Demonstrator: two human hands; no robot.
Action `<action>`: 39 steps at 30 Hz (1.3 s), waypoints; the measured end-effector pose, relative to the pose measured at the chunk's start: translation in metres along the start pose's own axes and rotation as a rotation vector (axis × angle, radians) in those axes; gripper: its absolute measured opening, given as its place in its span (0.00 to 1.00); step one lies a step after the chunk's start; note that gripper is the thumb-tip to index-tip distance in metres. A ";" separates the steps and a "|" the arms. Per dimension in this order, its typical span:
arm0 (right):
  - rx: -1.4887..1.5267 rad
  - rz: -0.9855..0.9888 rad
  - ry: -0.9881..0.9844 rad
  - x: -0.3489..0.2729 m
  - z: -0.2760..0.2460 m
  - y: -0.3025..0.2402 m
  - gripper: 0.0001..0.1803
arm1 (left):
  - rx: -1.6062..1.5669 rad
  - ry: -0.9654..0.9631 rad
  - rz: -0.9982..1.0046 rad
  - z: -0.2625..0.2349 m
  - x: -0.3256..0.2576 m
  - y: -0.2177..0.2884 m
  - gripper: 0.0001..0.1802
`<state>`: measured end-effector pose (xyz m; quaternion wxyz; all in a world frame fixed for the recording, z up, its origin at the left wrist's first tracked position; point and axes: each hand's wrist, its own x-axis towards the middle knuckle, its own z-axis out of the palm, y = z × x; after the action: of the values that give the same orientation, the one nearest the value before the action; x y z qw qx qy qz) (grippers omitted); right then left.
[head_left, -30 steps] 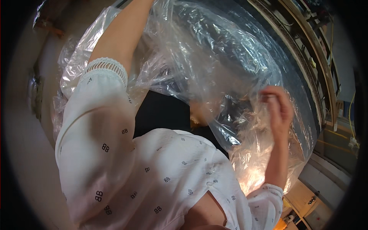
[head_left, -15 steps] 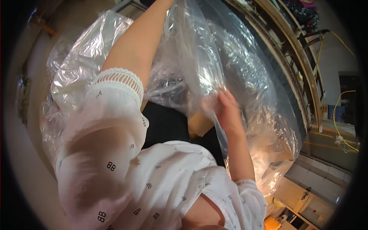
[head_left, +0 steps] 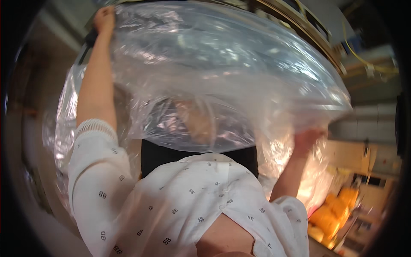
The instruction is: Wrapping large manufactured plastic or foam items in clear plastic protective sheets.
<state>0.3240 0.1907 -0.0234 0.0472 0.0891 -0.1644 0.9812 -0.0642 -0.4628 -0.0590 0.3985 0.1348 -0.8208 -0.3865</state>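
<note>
A large clear plastic sheet (head_left: 205, 51) stretches across the space in front of me, shiny and creased, its middle billowing. At the far left, my left hand (head_left: 105, 19) is closed in a fist on its corner, arm nearly straight. My right hand (head_left: 310, 139) is lower at the right, blurred, with its fingers closed on the sheet's near right edge. Through the film shows a tan patch (head_left: 195, 122), whose kind I cannot make out. More crumpled plastic film (head_left: 70, 115) hangs at the left, and some lies below my right forearm.
Along the far right runs a long wooden edge (head_left: 314, 38) with dark material beside it. A yellow cable (head_left: 353, 49) hangs past it. Bright orange, bulky things (head_left: 336, 214) are at the lower right, near a pale cabinet (head_left: 349, 156).
My left hand has swung to the far left and come into view. My right hand has moved out to the right. The sheet is now spread wide between them.
</note>
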 end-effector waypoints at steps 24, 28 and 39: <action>-2.196 -0.757 0.660 -0.047 0.050 -0.089 0.23 | 0.132 -0.126 0.307 -0.021 0.038 -0.069 0.18; -2.608 -1.411 0.692 -0.057 0.105 -0.259 0.25 | 0.150 -0.126 0.242 -0.005 0.013 -0.016 0.16; -2.921 0.979 0.794 -0.059 -0.019 -0.113 0.36 | 0.300 -0.137 0.399 -0.022 0.017 -0.035 0.15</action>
<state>0.3924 0.2996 -0.0167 0.1799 0.3406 0.9131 0.1339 -0.0610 -0.5068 -0.0672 0.3857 0.0015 -0.9044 -0.1823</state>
